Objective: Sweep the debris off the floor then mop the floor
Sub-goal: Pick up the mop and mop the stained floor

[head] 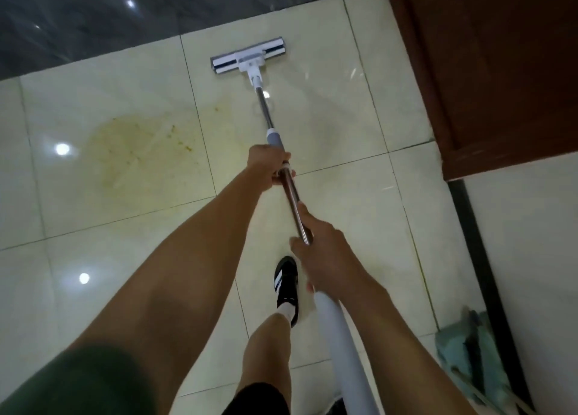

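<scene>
Looks like a home interior: glossy cream tile floor (125, 220), dark marble strip (93, 17) upper left, brown wooden door (488, 64) upper right, white wall (538, 258) at right.

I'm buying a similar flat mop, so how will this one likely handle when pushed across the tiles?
The flat mop probably pushes stiffly: its metal pole looks straight under both hands' grip. Its wide head lies flat, so it should not tip. On the glossy tile floor it likely glides easily.

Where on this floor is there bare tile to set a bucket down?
Bare tile lies between the mop head and the wooden door, and near left below the yellow stain. Crowded: the bottom right corner, where a teal cloth lies.
</scene>
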`<control>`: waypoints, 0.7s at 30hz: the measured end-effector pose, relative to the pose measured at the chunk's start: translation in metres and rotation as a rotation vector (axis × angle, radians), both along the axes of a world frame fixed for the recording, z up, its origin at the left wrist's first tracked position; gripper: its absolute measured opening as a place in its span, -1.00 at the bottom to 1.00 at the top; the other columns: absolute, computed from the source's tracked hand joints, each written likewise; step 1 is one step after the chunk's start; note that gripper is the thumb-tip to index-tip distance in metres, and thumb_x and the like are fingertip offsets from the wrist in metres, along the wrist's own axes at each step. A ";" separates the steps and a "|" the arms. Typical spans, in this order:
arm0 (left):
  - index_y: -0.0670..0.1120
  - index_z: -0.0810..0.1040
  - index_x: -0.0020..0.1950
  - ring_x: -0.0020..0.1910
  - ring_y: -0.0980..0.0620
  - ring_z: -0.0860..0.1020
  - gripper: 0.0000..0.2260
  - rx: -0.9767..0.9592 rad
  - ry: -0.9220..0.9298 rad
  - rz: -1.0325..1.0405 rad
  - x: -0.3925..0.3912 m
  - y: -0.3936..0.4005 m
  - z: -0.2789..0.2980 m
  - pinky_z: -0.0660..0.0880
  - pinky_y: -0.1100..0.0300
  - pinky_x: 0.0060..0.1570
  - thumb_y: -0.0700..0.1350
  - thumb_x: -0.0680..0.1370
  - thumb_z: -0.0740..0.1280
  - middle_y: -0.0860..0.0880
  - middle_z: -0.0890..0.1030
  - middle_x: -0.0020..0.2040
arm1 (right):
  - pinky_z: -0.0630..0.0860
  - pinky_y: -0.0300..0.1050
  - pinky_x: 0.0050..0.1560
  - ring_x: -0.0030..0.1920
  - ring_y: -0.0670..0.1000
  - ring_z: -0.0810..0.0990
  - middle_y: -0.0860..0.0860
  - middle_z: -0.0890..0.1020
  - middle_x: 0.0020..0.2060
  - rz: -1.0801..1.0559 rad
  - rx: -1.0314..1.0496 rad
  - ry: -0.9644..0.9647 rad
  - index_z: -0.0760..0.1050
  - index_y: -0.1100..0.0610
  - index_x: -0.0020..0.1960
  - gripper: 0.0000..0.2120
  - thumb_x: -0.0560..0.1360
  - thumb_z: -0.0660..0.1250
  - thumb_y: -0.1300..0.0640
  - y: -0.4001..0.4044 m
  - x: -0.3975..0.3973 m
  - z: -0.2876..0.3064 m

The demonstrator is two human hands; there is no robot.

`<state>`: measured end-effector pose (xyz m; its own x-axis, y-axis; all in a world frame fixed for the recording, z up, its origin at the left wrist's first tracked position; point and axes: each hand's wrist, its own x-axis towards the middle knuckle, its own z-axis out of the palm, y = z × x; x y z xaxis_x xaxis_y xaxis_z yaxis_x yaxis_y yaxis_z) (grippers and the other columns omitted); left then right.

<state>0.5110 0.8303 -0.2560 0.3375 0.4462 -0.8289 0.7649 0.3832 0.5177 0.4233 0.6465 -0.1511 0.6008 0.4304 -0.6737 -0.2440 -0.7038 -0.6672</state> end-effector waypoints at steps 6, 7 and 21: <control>-0.28 0.54 -0.02 -0.41 -0.14 0.66 -0.89 -0.029 0.001 -0.016 -0.005 0.023 0.008 0.66 -0.02 -0.36 -0.27 0.55 0.43 -0.21 0.62 -0.20 | 0.45 -0.45 -0.38 -0.28 -0.16 0.58 -0.08 0.58 -0.13 0.011 -0.002 0.017 0.09 -0.12 0.59 -0.39 0.62 0.23 0.13 0.029 -0.003 0.012; -0.29 0.55 0.02 -0.42 -0.14 0.65 -0.88 -0.037 0.005 -0.017 -0.013 0.021 0.009 0.64 0.00 -0.37 -0.28 0.55 0.43 -0.21 0.62 -0.20 | 0.45 -0.45 -0.38 -0.29 -0.15 0.59 -0.08 0.58 -0.16 0.006 0.002 0.016 0.09 -0.11 0.59 -0.39 0.61 0.24 0.14 0.028 -0.012 0.013; -0.28 0.55 0.01 -0.45 -0.11 0.67 -0.88 -0.056 0.058 0.026 -0.217 -0.106 0.031 0.62 0.04 -0.45 -0.27 0.55 0.44 -0.23 0.64 -0.17 | 0.42 -0.45 -0.36 -0.22 -0.08 0.61 0.03 0.64 -0.06 0.071 -0.062 -0.012 0.28 -0.06 0.52 -0.51 0.60 0.23 0.12 -0.104 -0.200 0.042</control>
